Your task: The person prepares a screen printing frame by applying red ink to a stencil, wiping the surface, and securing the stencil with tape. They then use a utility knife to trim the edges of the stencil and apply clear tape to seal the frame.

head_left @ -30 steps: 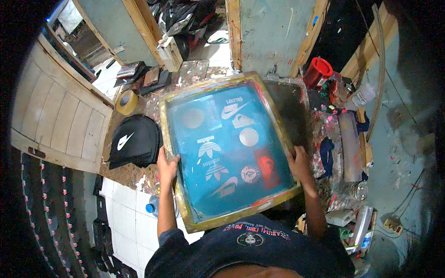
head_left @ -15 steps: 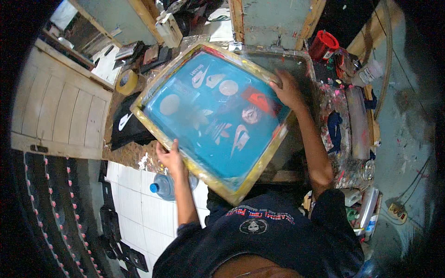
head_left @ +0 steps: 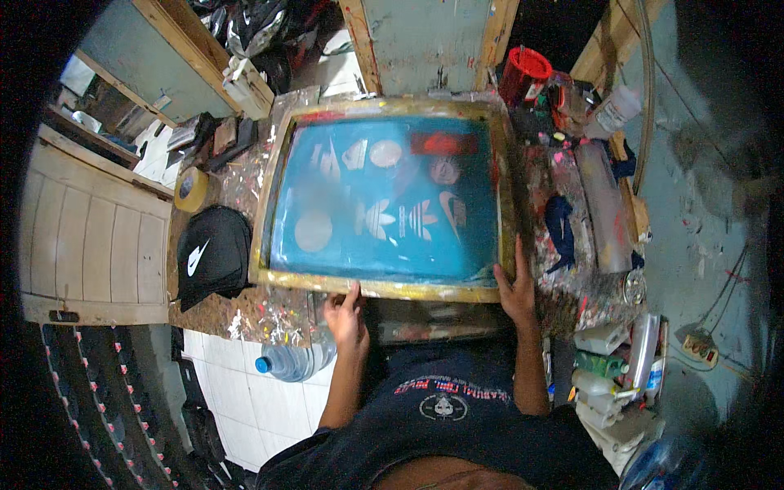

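A screen printing frame with a yellow-stained wooden rim lies across the middle of the workbench, roughly square to me. Its blue mesh carries several pale stencil shapes, among them circles and leaf-like figures, and a red patch at the far right. At the near edge, left of middle, my left hand grips the rim, fingertips on top. My right hand holds the near right corner, its thumb on the near side and fingers up along the right side. The undersides of both grips are hidden.
On the worn bench, a black cap and a tape roll stand left. A red tub, a dark blue cloth and a long grey strip are right. Below the near edge is a large water bottle.
The screen printing frame has turned from a slant to nearly level with the bench edge. My right hand has slid from its far right side to the near right corner; my left stays on the near edge.
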{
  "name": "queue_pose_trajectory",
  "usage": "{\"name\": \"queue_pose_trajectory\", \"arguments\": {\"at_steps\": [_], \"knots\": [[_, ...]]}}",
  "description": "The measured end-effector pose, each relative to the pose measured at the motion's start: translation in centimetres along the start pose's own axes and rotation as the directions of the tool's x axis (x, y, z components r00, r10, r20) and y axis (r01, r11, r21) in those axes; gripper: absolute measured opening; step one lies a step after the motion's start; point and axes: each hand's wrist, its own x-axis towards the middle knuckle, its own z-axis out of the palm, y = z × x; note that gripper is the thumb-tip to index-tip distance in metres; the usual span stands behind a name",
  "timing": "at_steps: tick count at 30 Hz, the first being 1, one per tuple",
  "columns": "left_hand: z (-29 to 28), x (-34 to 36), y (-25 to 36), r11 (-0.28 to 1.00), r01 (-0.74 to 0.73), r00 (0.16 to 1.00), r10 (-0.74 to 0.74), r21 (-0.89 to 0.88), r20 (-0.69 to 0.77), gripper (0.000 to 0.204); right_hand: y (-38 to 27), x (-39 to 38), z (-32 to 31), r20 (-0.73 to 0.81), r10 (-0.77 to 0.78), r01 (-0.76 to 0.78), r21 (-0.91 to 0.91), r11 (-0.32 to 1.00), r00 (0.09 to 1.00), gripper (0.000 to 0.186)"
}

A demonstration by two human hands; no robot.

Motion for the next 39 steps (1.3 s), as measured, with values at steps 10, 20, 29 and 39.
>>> {"name": "queue_pose_trajectory", "arguments": {"at_steps": [10, 20, 29, 39], "knots": [[-1.5, 0.2, 0.9, 0.953, 0.181, 0.972, -0.211, 0.242, 0.101, 0.039, 1.6, 4.5, -2.3, 0.125, -0.014, 0.027, -0.106, 0.994, 0.992, 0.074], [-3.1, 2.2, 12.4, 0.608, 0.008, 0.654, -0.604, 0.794, 0.456, 0.030, -0.2, 4.0, 0.2, 0.059, 0.001, 0.000, -0.018, 1.000, 0.998, 0.069], [17.6, 25.1, 19.1, -0.041, -0.924, 0.297, 0.550, 0.380, 0.781, 0.053, -3.6, 16.0, -1.2, 0.030, -0.204, 0.200, -0.384, 0.901, 0.978, 0.054], [32.2, 33.9, 16.5, 0.145, -0.765, 0.639, 0.287, 0.627, 0.714, 0.063, -5.5, 46.6, 7.8, 0.079, -0.150, 0.169, -0.435, 0.884, 0.986, 0.051]]}}
